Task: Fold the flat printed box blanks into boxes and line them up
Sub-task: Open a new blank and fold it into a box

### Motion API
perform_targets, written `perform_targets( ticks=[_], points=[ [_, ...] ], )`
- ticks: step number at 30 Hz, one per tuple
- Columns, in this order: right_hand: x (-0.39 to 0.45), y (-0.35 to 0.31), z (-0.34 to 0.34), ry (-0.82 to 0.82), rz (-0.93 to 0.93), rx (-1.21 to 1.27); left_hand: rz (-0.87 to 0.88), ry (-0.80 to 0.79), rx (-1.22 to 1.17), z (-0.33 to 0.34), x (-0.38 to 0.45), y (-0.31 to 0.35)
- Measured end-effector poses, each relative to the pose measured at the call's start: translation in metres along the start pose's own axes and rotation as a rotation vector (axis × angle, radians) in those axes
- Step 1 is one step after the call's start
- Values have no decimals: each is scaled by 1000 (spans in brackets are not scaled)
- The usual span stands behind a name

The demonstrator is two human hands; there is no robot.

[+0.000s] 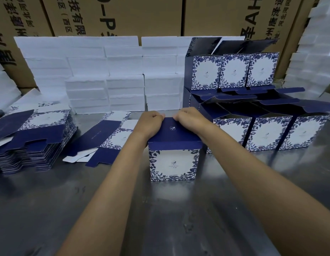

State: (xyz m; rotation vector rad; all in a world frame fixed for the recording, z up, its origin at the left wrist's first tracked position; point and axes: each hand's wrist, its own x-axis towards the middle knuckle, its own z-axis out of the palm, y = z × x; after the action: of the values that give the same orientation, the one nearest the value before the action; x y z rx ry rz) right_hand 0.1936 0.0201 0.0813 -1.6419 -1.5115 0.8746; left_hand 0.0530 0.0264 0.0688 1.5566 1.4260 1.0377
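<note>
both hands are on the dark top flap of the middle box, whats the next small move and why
Probably press the top flap fully down: the left hand and right hand curl over its far edge, and the box is otherwise formed.
</note>
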Motion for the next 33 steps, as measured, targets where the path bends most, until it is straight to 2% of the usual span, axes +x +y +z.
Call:
perform_targets(
  ticks=[4,11,16,26,28,31,33],
  points=[
    [0,1,1,19,7,2,-25,-5,-8,0,-1,0],
    [-3,12,2,117,-17,-89,-10,86,43,-2,-5,-4],
    [-8,10,0,116,-7,-106,-29,87,47,-2,-8,-5],
    [-16,8,0,177,-50,-415,-62,201,152,1,-11,-6],
    [-17,6,-1,266,-158,-518,-82,212,166,3,-7,-4],
    [-21,1,-5,438,-529,-746,-70,216,249,6,-1,1],
    [-29,1,-4,360,-649,-706,-59,280,332,6,2,7]
  ],
)
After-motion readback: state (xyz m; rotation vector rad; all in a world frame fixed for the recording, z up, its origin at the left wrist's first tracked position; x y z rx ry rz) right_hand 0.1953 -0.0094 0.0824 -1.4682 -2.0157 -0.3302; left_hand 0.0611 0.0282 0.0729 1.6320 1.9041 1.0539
